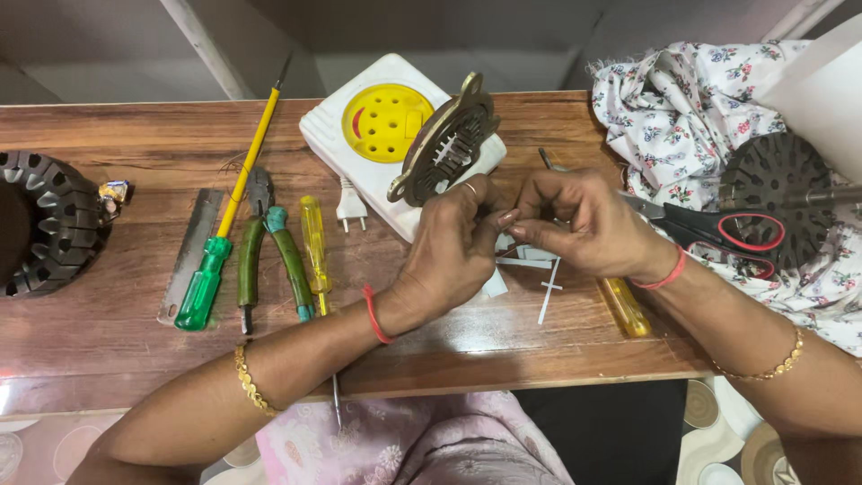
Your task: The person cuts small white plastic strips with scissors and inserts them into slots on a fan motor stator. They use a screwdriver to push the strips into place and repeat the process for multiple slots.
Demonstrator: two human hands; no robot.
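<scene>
Hands meet at the centre of the frame over a wooden table (108, 341). The left hand (453, 242) grips a round slotted stator (444, 139), tilted on edge against a white switch box (359, 135). The right hand (579, 224) pinches something small at its fingertips (too small to tell, perhaps a white paper strip like the strips (539, 269) lying below). To the left lie a yellow-green screwdriver (224, 207), green pliers (269, 251) and a flat file (190, 251). Scissors (718, 229) rest on floral cloth (700, 108) at right. Judging by this, feeding a strip into a slot goes best with the stator held steady and the strip kept straight.
</scene>
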